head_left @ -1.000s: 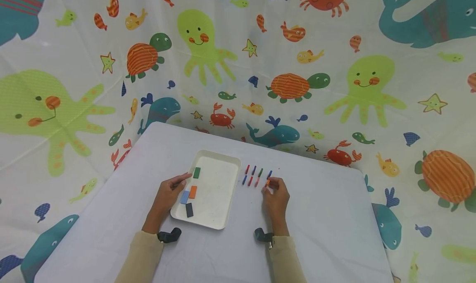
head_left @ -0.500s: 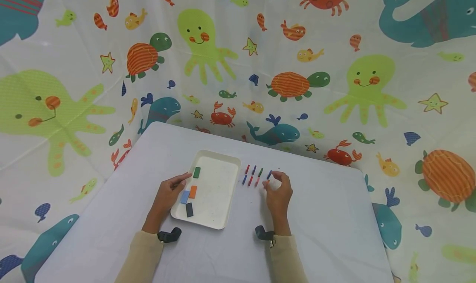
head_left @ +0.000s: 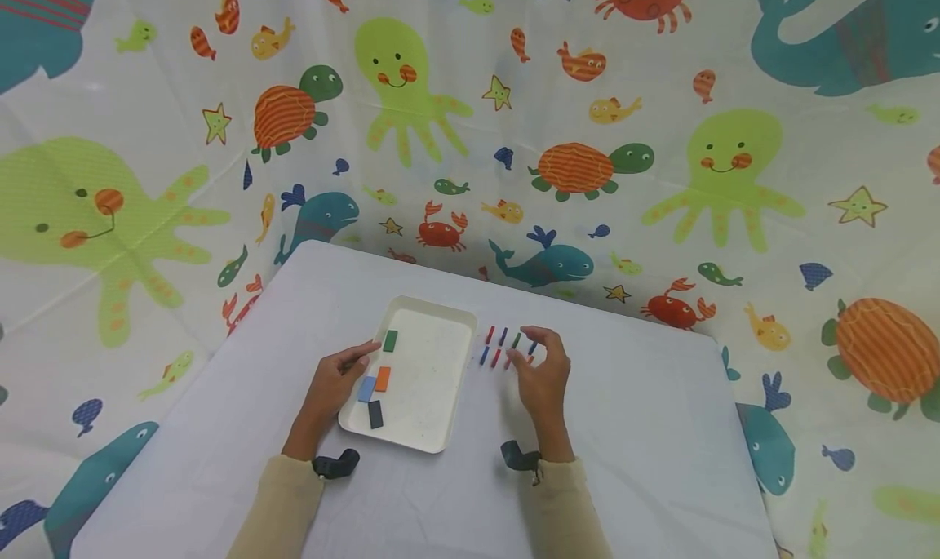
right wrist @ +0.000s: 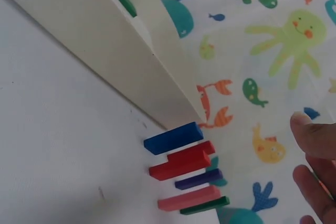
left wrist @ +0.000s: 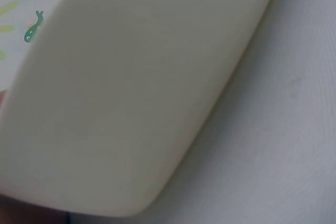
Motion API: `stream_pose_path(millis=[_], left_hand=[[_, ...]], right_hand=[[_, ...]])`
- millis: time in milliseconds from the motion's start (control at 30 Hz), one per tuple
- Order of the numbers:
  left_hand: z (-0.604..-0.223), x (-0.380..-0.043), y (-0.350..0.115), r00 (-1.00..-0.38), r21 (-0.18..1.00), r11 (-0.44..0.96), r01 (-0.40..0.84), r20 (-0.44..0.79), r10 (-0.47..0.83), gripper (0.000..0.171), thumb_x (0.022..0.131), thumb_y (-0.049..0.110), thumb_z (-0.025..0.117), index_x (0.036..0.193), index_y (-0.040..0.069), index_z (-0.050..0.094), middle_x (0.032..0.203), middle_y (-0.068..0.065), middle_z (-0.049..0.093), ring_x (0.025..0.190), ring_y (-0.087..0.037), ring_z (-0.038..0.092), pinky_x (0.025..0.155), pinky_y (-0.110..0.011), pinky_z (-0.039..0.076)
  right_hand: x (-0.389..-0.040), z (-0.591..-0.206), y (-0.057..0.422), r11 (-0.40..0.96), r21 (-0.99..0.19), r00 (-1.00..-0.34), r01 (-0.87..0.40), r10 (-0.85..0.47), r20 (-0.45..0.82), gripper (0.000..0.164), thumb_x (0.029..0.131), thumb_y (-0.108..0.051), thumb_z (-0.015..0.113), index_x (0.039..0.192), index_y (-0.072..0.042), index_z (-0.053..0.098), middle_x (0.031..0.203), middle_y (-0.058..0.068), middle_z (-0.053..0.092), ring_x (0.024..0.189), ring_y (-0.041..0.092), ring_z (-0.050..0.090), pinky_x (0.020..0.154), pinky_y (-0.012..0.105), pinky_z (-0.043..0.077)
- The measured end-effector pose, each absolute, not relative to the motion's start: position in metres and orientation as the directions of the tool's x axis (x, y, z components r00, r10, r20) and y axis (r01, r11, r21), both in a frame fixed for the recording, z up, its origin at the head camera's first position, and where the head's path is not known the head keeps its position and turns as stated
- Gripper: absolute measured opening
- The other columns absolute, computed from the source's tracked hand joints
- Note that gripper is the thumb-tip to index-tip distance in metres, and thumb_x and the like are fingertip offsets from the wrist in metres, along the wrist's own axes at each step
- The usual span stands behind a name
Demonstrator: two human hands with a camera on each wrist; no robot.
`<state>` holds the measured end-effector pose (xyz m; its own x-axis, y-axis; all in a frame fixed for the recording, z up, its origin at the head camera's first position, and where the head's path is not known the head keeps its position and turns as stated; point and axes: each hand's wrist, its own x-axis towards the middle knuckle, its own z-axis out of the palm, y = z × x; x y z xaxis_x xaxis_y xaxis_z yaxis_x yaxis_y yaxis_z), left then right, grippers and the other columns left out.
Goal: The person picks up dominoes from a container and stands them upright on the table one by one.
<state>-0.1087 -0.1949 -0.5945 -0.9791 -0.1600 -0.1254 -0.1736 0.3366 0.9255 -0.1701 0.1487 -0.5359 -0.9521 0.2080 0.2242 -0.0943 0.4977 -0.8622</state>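
Note:
My left hand [head_left: 330,388] grips the left rim of a white rectangular tray [head_left: 426,412]. Inside the tray lie a green block [head_left: 391,341], an orange block [head_left: 383,379], a light blue block [head_left: 367,389] and a black block [head_left: 376,414]. Just right of the tray, short square-sided coloured sticks stand in two rows, among them a blue stick [right wrist: 173,138], a red stick [right wrist: 179,165] and a pink stick [right wrist: 189,198]. Over the right end of these rows is my right hand [head_left: 545,379], thumb and forefinger spread apart, holding nothing visible. It partly hides the orange stick [head_left: 530,361].
A white cloth covers the table [head_left: 646,428]. Behind it hangs a curtain [head_left: 455,126] printed with sea animals. Dark straps with small devices sit on both wrists, near the beige sleeves [head_left: 565,502].
My right hand has let go of the orange stick it was pinching. Its thumb and forefinger have spread, and the fingertips have moved left and slightly away from me. The left hand stays put.

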Motion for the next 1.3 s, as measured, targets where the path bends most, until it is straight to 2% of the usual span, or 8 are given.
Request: stream_pose_path(millis=[367,733,867,967,1100,1167,1300], left_hand=[[-0.594,-0.109,-0.196,-0.981,0.928,0.333,-0.165,-0.118,-0.156,0.038,0.110,0.016,0.059,0.147,0.016,0.065,0.164,-0.012,0.050,0.152,-0.037,0.048,0.124,-0.055,0.042],[-0.594,-0.108,-0.197,-0.983,0.933,0.327,-0.154,-0.110,-0.149,0.037,0.110,0.017,0.059,0.146,0.014,0.066,0.164,-0.012,0.051,0.154,-0.036,0.046,0.124,-0.053,0.041],[-0.595,-0.108,-0.198,-0.984,0.934,0.327,-0.146,-0.103,-0.144,0.037,0.110,0.017,0.059,0.147,0.014,0.065,0.164,-0.013,0.050,0.155,-0.037,0.044,0.125,-0.054,0.039],[-0.595,-0.108,-0.198,-0.984,0.935,0.323,-0.148,-0.107,-0.142,0.038,0.110,0.018,0.059,0.147,0.014,0.065,0.165,-0.012,0.049,0.157,-0.036,0.042,0.127,-0.055,0.037],[-0.595,-0.108,-0.197,-0.983,0.933,0.324,-0.155,-0.112,-0.148,0.038,0.110,0.018,0.058,0.147,0.014,0.065,0.165,-0.012,0.050,0.157,-0.036,0.041,0.127,-0.054,0.036],[-0.595,-0.108,-0.196,-0.983,0.933,0.327,-0.153,-0.108,-0.150,0.037,0.110,0.018,0.058,0.147,0.014,0.065,0.164,-0.012,0.051,0.157,-0.036,0.042,0.127,-0.054,0.037],[-0.595,-0.108,-0.196,-0.983,0.935,0.323,-0.149,-0.105,-0.150,0.037,0.110,0.017,0.059,0.146,0.014,0.065,0.163,-0.012,0.052,0.156,-0.036,0.043,0.127,-0.054,0.038]], right_hand=[[-0.170,-0.527,0.132,0.493,-0.852,-0.961,-0.176,0.102,0.257,0.034,0.093,-0.025,0.084,0.124,-0.029,0.070,0.127,-0.009,0.071,0.127,0.016,0.064,0.123,0.067,0.037],[-0.167,-0.521,0.120,0.468,-0.839,-0.949,-0.277,0.003,0.315,0.035,0.092,-0.023,0.086,0.123,-0.027,0.071,0.122,-0.009,0.074,0.121,0.015,0.069,0.124,0.064,0.037],[-0.167,-0.521,0.114,0.468,-0.829,-0.944,-0.306,-0.038,0.327,0.037,0.091,-0.022,0.086,0.124,-0.027,0.071,0.121,-0.009,0.074,0.119,0.014,0.070,0.121,0.059,0.044],[-0.166,-0.520,0.111,0.452,-0.825,-0.936,-0.339,-0.078,0.342,0.037,0.091,-0.020,0.086,0.125,-0.025,0.072,0.121,-0.006,0.074,0.114,0.015,0.071,0.113,0.056,0.054],[-0.165,-0.520,0.106,0.434,-0.822,-0.928,-0.369,-0.127,0.349,0.038,0.091,-0.018,0.086,0.126,-0.023,0.071,0.120,-0.003,0.074,0.109,0.017,0.069,0.111,0.054,0.054],[-0.165,-0.520,0.103,0.441,-0.815,-0.926,-0.375,-0.144,0.348,0.039,0.091,-0.018,0.086,0.126,-0.023,0.071,0.121,-0.004,0.074,0.112,0.016,0.069,0.114,0.054,0.052],[-0.165,-0.519,0.097,0.434,-0.808,-0.917,-0.399,-0.172,0.360,0.039,0.090,-0.015,0.086,0.126,-0.021,0.071,0.123,-0.003,0.074,0.115,0.017,0.070,0.109,0.056,0.055]])
